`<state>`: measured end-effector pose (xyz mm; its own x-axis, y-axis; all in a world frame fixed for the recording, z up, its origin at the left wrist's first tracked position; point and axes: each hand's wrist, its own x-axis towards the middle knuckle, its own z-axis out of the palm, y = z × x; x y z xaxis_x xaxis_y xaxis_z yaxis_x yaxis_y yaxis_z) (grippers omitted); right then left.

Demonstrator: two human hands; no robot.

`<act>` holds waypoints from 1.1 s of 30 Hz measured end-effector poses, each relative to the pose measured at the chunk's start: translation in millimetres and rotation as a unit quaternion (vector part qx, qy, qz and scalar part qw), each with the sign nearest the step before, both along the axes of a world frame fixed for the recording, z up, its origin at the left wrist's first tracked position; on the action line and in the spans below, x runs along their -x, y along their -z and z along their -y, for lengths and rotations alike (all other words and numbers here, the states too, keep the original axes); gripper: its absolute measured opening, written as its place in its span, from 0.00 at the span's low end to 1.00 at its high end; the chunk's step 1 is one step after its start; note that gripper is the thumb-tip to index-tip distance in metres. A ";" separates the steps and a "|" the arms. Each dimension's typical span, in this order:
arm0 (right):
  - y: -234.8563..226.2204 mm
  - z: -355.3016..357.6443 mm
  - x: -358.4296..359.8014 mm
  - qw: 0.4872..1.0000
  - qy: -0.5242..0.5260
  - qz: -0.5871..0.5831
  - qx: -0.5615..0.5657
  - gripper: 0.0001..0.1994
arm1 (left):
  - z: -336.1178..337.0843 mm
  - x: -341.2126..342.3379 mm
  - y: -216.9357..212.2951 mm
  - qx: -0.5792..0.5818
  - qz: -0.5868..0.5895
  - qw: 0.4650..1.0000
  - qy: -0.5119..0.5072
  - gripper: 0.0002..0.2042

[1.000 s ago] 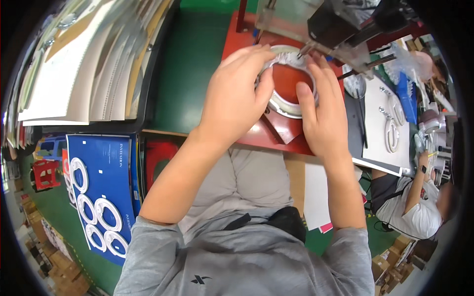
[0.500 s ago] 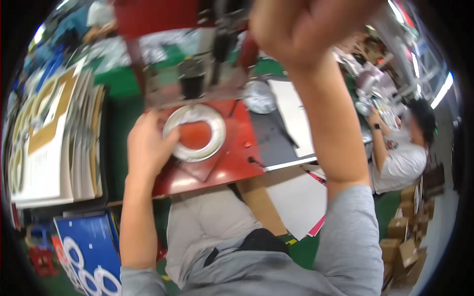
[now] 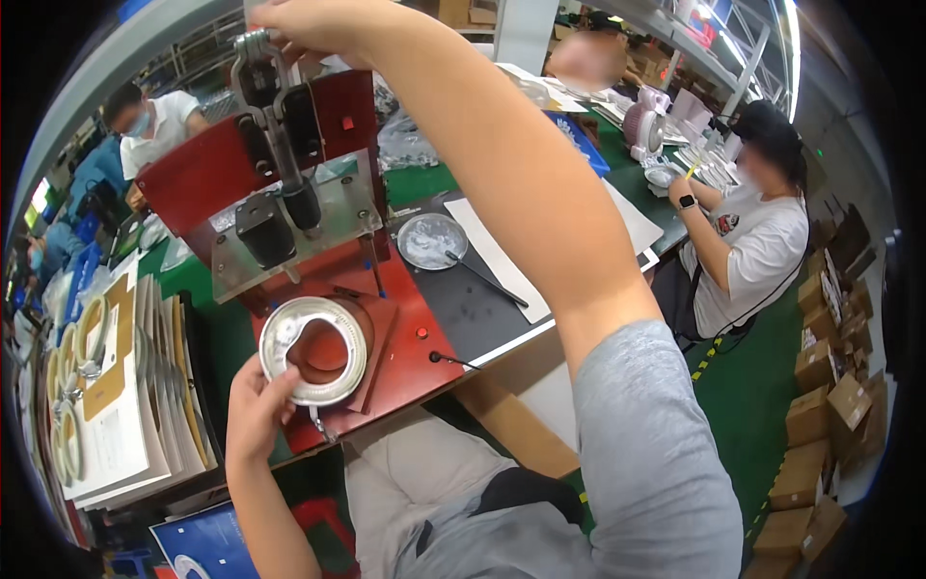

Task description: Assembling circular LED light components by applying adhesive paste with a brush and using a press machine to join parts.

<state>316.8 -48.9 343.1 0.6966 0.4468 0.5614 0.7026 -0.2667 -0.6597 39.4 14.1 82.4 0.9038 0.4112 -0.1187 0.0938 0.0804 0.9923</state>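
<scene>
My left hand [image 3: 258,407] pinches the lower left edge of a silver metal ring [image 3: 349,359], thumb on top. A short metal stem [image 3: 319,425] sticks out from the ring's near side. The ring lies tilted on the red base [image 3: 410,362] of a hand press, over a raised red plate [image 3: 374,347]. Above it hang a black block [image 3: 265,232] and a plunger [image 3: 302,205] on a clear mounting plate [image 3: 333,241]. My right hand [image 3: 313,27] reaches over the press top and is closed on its lever handle [image 3: 253,43], with the fingertips partly out of frame.
A round dish of pale paste [image 3: 433,240] with a black-handled brush [image 3: 492,287] rests on the dark mat to the right. Stacked cards with rings [image 3: 135,386] stand at left. A co-worker [image 3: 748,222] sits at right; cardboard boxes [image 3: 815,420] line the aisle.
The view has swung, bringing the press top into sight. My right hand now shows at the lever. The ring has turned in my left hand, and its stem now points toward me.
</scene>
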 end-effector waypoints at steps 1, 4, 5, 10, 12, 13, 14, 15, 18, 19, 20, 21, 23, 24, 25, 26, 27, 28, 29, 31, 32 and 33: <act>4.0 46.3 -17.1 0.977 -0.207 0.023 -0.034 0.14 | 8.4 7.0 1.3 0.021 0.035 0.999 -0.006 0.13; 57.1 107.9 44.1 0.951 -0.121 0.232 -0.163 0.10 | 21.1 39.9 14.7 0.050 0.082 0.995 -0.020 0.21; 84.1 127.1 59.5 0.935 -0.143 0.262 -0.191 0.08 | 29.6 43.5 15.2 0.071 0.096 0.993 -0.013 0.24; 215.5 209.2 112.8 0.921 -0.295 -0.246 0.061 0.15 | 75.5 49.9 41.1 0.155 0.141 0.977 -0.026 0.25; 258.1 233.0 134.7 0.875 -0.322 -0.361 0.017 0.18 | 99.6 45.7 56.3 0.135 0.139 0.981 -0.012 0.26; 269.1 241.0 148.2 0.825 -0.323 -0.463 -0.043 0.16 | 115.2 42.1 50.3 0.144 0.113 0.983 0.005 0.25; 272.1 251.4 149.6 0.818 -0.288 -0.494 -0.066 0.16 | 127.7 38.6 53.1 0.154 0.124 0.980 0.013 0.23; 276.6 265.7 149.1 0.808 -0.253 -0.525 -0.089 0.15 | 137.7 38.0 50.7 0.202 0.098 0.974 0.043 0.21; 290.8 311.7 107.2 0.811 -0.102 -0.517 -0.256 0.13 | 157.5 26.2 55.5 0.179 0.100 0.967 0.153 0.23; 288.6 338.4 83.9 0.811 -0.082 -0.507 -0.281 0.14 | 163.4 22.8 53.6 0.138 0.084 0.971 0.179 0.23; 277.9 339.1 75.2 0.780 0.053 -0.488 -0.388 0.14 | 168.4 22.2 52.1 0.084 0.073 0.975 0.193 0.19; 284.5 364.8 51.7 0.790 0.064 -0.468 -0.390 0.14 | 170.0 25.7 56.4 0.080 0.075 0.975 0.191 0.19; 300.9 416.7 2.0 0.803 0.127 -0.409 -0.414 0.14 | 173.4 32.0 71.7 0.053 0.039 0.974 0.215 0.14; 304.7 435.0 -20.7 0.797 0.186 -0.384 -0.428 0.14 | 174.9 34.0 74.5 0.047 0.027 0.977 0.208 0.12; 308.4 450.3 -43.1 0.784 0.216 -0.398 -0.424 0.14 | 174.3 38.8 74.9 0.043 0.027 0.977 0.207 0.12; 312.6 466.0 -66.1 0.770 0.247 -0.411 -0.420 0.13 | 171.7 42.8 75.6 0.033 -0.009 0.978 0.205 0.11; 322.0 485.5 -92.6 0.759 0.244 -0.418 -0.435 0.13 | 169.1 45.3 76.8 0.023 -0.043 0.978 0.204 0.11; 333.0 505.2 -116.9 0.747 0.243 -0.425 -0.450 0.13 | 167.7 48.6 80.6 0.021 -0.042 0.977 0.207 0.11; 340.8 518.8 -136.8 0.731 0.221 -0.444 -0.468 0.14 | 165.7 52.0 86.7 0.015 -0.046 0.980 0.193 0.11; 343.1 513.2 -160.7 0.709 0.252 -0.451 -0.480 0.15 | 161.5 60.2 92.8 0.004 -0.051 0.984 0.173 0.10; 344.9 511.8 -170.0 0.688 0.287 -0.455 -0.487 0.15 | 160.4 65.7 94.4 0.019 -0.055 0.986 0.157 0.10; 346.9 513.6 -175.4 0.714 0.264 -0.444 -0.473 0.17 | 159.8 70.0 96.2 0.036 -0.060 0.987 0.143 0.10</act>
<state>492.2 -562.5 -3.8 0.8963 -0.2967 -0.3295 -0.1378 0.5199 -0.8430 -30.6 -145.7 -13.8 0.9593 0.1285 -0.2515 0.2393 0.1035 0.9654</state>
